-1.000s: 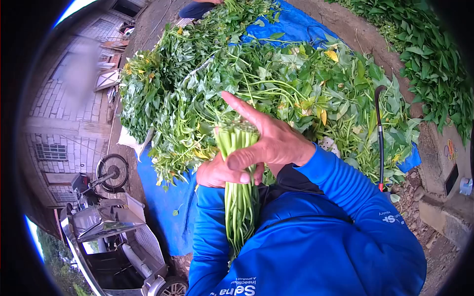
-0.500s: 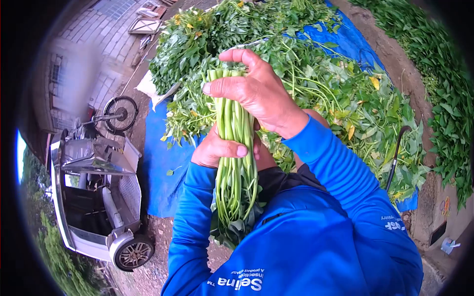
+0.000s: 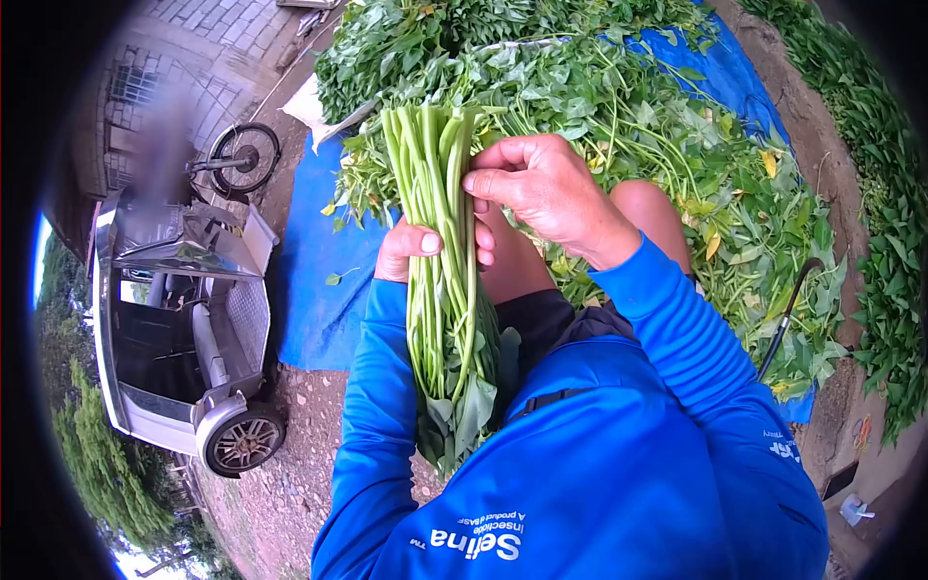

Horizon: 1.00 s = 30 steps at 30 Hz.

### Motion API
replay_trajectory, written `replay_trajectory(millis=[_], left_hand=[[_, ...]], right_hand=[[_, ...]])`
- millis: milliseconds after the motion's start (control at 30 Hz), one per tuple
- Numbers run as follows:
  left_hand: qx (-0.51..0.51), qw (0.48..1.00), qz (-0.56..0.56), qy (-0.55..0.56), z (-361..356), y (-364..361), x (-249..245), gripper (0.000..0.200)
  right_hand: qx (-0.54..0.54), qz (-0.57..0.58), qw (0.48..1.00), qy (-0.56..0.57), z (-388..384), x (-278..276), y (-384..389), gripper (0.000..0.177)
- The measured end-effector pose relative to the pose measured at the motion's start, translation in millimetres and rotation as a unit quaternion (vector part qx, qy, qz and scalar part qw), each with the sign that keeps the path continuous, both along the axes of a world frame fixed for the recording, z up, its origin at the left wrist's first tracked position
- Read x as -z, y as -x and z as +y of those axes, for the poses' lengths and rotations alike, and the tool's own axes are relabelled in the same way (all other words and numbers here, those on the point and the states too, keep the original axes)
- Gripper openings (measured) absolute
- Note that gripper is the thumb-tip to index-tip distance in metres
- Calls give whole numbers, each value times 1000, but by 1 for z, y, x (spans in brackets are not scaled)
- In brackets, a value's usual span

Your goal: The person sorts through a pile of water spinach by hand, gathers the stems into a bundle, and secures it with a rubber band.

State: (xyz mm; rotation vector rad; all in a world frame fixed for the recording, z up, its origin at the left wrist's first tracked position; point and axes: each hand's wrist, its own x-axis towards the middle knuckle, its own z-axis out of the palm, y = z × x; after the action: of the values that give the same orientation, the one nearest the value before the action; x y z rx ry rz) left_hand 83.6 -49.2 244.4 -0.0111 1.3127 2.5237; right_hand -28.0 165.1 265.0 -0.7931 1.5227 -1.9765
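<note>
The right hand [image 3: 546, 193] has slid off the cut tips of the long green stem bundle [image 3: 425, 164] to pinch its side; the left hand [image 3: 414, 251] stays clamped round it.

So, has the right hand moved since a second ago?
Yes. Against the bundle of stems, the right hand slid from covering its cut ends down its side, toward the left hand.

A heap of leafy greens [image 3: 619, 106] fills the upper middle on a blue tarp [image 3: 309, 290]; a grey three-wheeled cart [image 3: 184, 329] stands at left on gravel [image 3: 300, 425], a black curved handle [image 3: 788, 314] at right
</note>
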Motion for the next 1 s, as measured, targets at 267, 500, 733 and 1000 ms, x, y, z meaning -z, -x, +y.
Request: replay_trajectory(millis=[267, 500, 733, 1000], left_hand=[[2, 1000, -14, 17, -2, 10, 8, 72], [-56, 994, -17, 92, 16, 18, 4, 69], [-53, 987, -16, 150, 23, 24, -2, 72], [-1, 987, 4, 163, 47, 17, -11, 67]], right_hand=[[11, -111, 994, 2, 20, 6, -1, 31], [-28, 0, 998, 52, 15, -8, 8, 23], [174, 167, 970, 40, -9, 11, 6, 19], [0, -83, 985, 150, 9, -12, 12, 118]])
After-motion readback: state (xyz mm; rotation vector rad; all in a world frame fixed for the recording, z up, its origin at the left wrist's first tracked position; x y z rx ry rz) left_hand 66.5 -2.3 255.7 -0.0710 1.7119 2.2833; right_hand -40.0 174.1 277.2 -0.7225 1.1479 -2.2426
